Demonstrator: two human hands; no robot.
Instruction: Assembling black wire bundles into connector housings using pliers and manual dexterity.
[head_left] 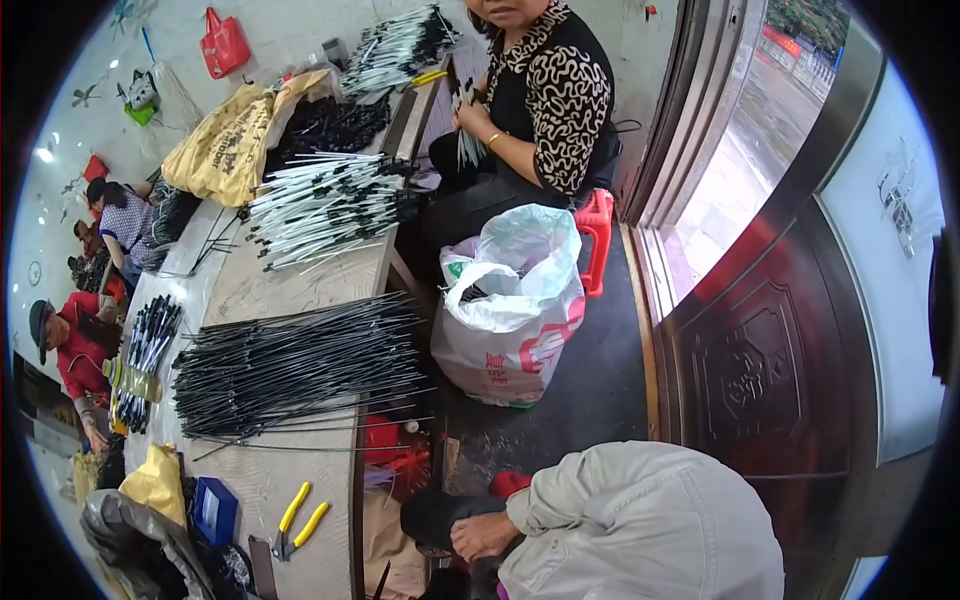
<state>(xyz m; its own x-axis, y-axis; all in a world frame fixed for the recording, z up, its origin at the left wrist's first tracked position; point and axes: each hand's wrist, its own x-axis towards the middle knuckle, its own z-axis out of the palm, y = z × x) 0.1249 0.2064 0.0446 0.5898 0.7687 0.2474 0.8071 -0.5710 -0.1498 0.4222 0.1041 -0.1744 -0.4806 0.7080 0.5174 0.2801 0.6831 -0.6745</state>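
On the counter (325, 465), left of centre, a bundle of rods (300, 365); above it, a pile of sticks (325, 205), with a sack (215, 145) at its upper left. Below the bundle, pliers (283, 546); left of those, a box (214, 512). Right of the counter, on the floor (605, 365), a bag (500, 355); behind it, a stool (597, 240). At far right, a door (760, 400).

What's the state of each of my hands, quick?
Left hand: not in view.
Right hand: rests on the dark trouser leg; nothing held shows, open or closed can't be told.
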